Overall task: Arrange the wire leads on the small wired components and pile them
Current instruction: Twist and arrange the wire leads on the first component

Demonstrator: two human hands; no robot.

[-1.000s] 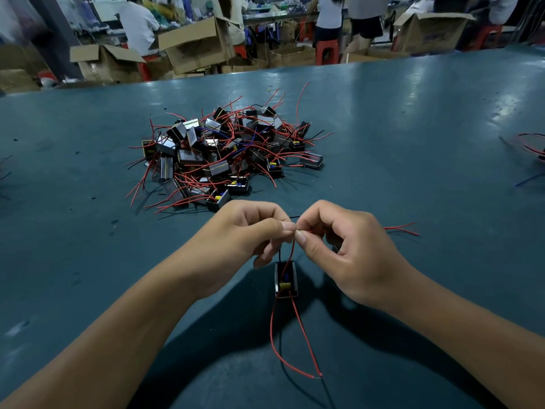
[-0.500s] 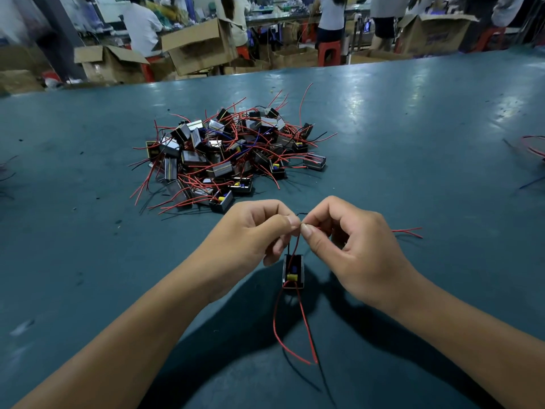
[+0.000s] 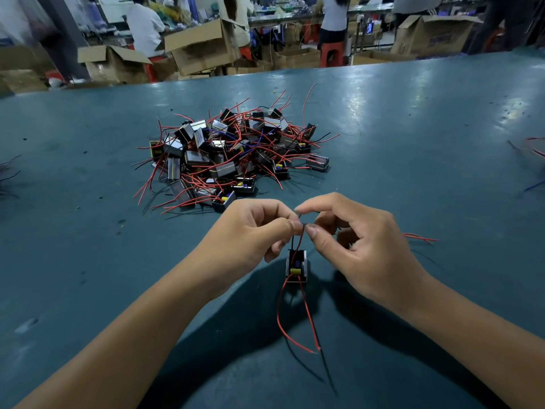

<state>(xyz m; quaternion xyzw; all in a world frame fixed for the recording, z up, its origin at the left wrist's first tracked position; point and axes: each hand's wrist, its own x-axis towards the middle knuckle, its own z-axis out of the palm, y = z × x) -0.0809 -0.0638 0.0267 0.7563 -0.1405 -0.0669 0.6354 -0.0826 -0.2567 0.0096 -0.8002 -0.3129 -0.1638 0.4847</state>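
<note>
Head view shows the left hand (image 3: 253, 231) and right hand (image 3: 362, 249) both pinching the upper red and black wire leads (image 3: 298, 240) of one small black wired component with a yellow part (image 3: 296, 265), which hangs just above the teal tabletop (image 3: 413, 143). Over the last second it has risen slightly and the right index finger has lifted, which suggests the lead-twisting is nearly done. Beyond the hands waits the heap of similar red-wired components (image 3: 233, 154), its probable destination.

teal tabletop (image 3: 413, 119), glossy glare | open cardboard boxes (image 3: 203, 45) behind | red stools (image 3: 331, 53) | far workbenches (image 3: 283, 17)
</note>
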